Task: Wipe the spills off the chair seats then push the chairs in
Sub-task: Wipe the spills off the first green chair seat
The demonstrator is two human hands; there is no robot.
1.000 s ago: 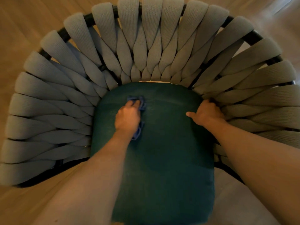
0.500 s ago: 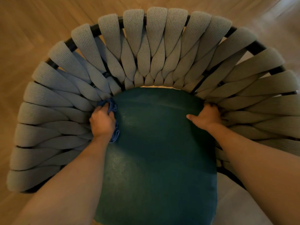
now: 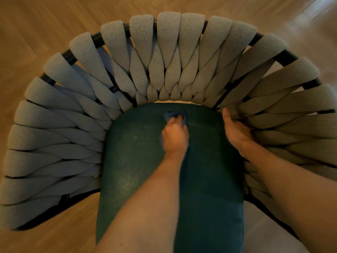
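The left hand (image 3: 175,136) has its fingers curled round a blue cloth (image 3: 176,115), pressing it on the green seat (image 3: 138,161) near its back edge — the cloth shows just past the fingertips. The right hand (image 3: 237,130) grips the seat's right edge, thumb on top, fingers tucked down between the cushion and the grey woven straps (image 3: 284,106) beside it. Wooden floor (image 3: 36,30) lies beyond the chair.
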